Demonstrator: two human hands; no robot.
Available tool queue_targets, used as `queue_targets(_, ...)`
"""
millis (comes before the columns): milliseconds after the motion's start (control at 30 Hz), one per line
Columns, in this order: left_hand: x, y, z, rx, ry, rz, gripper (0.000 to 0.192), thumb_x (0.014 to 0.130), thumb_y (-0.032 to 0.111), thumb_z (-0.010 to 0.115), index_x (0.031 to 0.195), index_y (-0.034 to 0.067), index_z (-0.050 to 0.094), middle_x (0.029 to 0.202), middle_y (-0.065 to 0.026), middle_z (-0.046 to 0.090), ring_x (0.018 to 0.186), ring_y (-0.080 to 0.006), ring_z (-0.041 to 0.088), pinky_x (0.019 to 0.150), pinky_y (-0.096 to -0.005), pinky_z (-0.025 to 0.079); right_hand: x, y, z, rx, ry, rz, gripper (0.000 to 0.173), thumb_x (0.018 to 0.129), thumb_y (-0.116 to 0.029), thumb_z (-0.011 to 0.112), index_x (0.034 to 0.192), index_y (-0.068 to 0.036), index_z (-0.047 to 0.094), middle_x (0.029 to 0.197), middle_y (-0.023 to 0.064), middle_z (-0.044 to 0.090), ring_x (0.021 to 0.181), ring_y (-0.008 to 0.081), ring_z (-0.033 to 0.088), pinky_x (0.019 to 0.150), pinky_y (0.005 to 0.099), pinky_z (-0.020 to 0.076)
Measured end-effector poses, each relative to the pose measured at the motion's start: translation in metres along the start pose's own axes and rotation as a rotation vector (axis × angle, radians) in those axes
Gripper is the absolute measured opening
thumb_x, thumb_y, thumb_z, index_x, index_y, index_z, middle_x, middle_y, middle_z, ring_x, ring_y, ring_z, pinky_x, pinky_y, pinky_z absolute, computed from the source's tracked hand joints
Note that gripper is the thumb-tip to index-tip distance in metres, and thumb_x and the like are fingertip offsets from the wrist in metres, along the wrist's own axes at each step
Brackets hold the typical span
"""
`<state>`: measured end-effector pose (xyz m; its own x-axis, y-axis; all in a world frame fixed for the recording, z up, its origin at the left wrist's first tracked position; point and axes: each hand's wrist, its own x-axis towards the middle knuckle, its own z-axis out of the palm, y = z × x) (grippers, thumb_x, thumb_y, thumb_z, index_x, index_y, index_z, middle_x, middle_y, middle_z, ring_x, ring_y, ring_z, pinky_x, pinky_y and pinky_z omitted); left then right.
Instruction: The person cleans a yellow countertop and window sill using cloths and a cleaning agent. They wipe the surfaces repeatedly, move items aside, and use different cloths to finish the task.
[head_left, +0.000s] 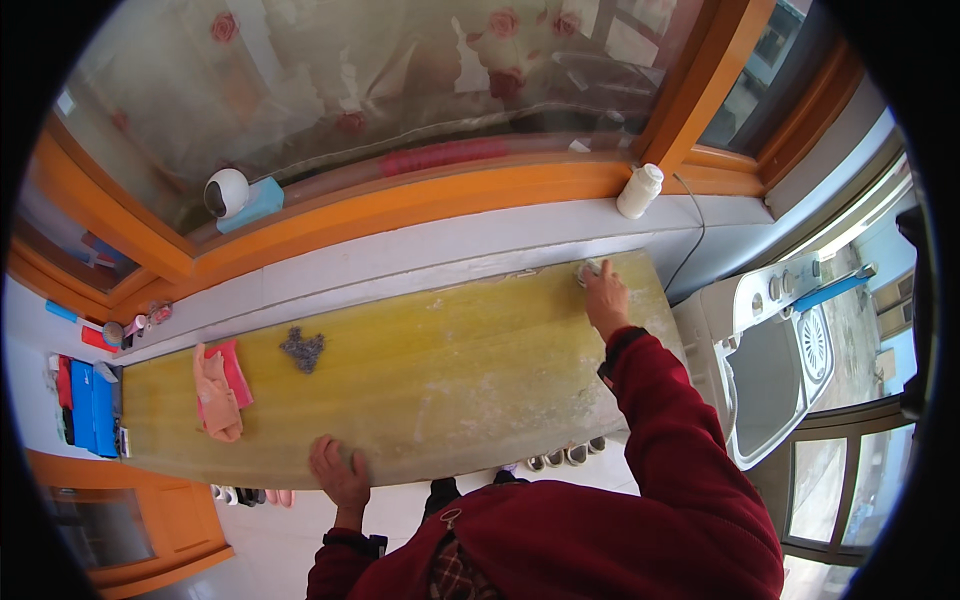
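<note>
My right hand is at the far right corner of a long yellowish tabletop, gripping a small pale wad against the surface. The fingers partly cover the wad, so whether it is a scourer or a cloth I cannot tell. Palm down, my left hand rests flat on the near edge with its thumb apart and nothing in it. Cloudy whitish marks spread over the middle and right of the tabletop. A grey tangled clump, like a scouring pad, lies left of centre. Farther left are peach and pink rubber gloves.
A white bottle and a round white camera stand along the window ledge. At the left end sits a blue box. A washing machine with its lid up adjoins the right end. Shoes stand below.
</note>
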<state>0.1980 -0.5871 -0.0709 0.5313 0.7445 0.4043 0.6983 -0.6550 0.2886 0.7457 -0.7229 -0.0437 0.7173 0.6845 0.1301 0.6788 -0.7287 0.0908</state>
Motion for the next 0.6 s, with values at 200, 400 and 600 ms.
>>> queue_targets(200, 0.001, 0.0, 0.001, 0.013, -0.015, -0.019, 0.041, 0.083, 0.018, 0.064, 0.117, 0.001, 0.049, 0.129, -0.0185, 0.049, 0.123, -0.0396, 0.043, 0.106, -0.0534, 0.031, -0.068, -0.084, -0.036, 0.446, 0.105, -0.26, 0.053, 0.079, -0.006, 0.056, 0.129, -0.025, 0.055, 0.108, 0.0101, 0.053, 0.086, 0.0318, 0.062, 0.068, 0.0436, 0.0547)
queue_targets(400, -0.001, -0.001, 0.002, 0.017, -0.022, -0.023, 0.041, 0.083, 0.018, 0.064, 0.117, 0.0, 0.048, 0.129, -0.0189, 0.048, 0.125, -0.0399, 0.042, 0.107, -0.0535, 0.03, -0.073, -0.11, -0.03, 0.665, -0.032, -0.529, 0.047, 0.078, -0.026, 0.073, 0.123, -0.018, 0.062, 0.118, 0.0138, 0.058, 0.11, 0.0343, 0.055, 0.093, 0.0441, 0.047)
queue_targets(600, 0.002, 0.001, 0.0, 0.012, -0.014, -0.001, 0.041, 0.083, 0.015, 0.063, 0.118, 0.001, 0.048, 0.128, -0.0193, 0.049, 0.122, -0.0405, 0.044, 0.105, -0.0525, 0.031, -0.002, -0.07, -0.003, 0.665, 0.034, -0.177, 0.029, 0.084, -0.022, 0.066, 0.109, -0.008, 0.065, 0.11, 0.0158, 0.063, 0.1, 0.0352, 0.062, 0.088, 0.0431, 0.0502)
